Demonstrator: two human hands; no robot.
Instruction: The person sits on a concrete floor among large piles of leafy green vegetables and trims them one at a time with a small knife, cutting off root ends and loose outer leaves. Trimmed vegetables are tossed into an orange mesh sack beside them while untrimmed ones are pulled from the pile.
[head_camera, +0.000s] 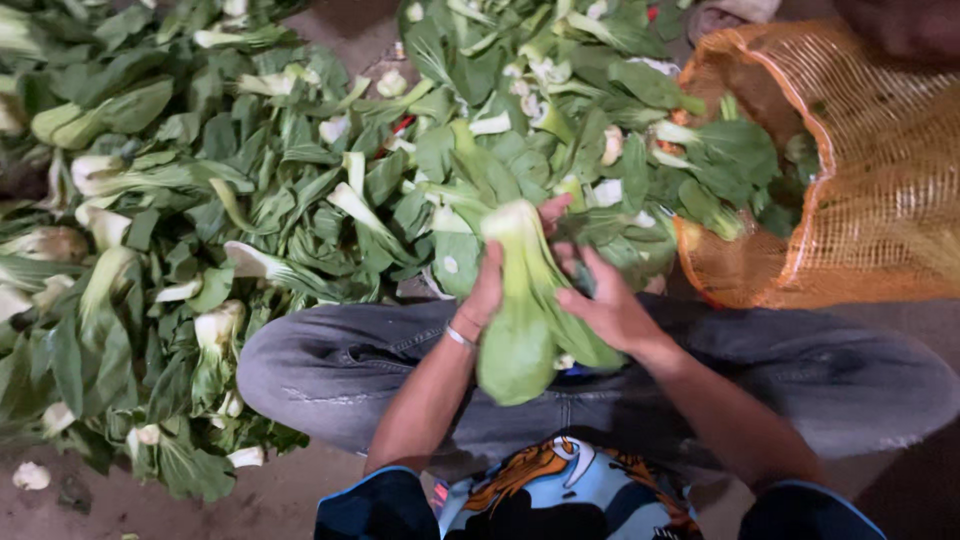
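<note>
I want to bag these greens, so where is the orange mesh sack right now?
In the head view, the orange mesh sack lies open at upper right, beyond the right hand, beside the pile of greens.

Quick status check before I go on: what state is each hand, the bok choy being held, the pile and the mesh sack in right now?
Left hand: closed around the held bok choy's stem side.
Right hand: fingers pressed on the same head's other side.
Held bok choy: off the ground, white base pointing away, leaves hanging toward the lap.
Bok choy pile: loose, spread over the ground.
Orange mesh sack: mouth open, partly filled with greens.
</note>
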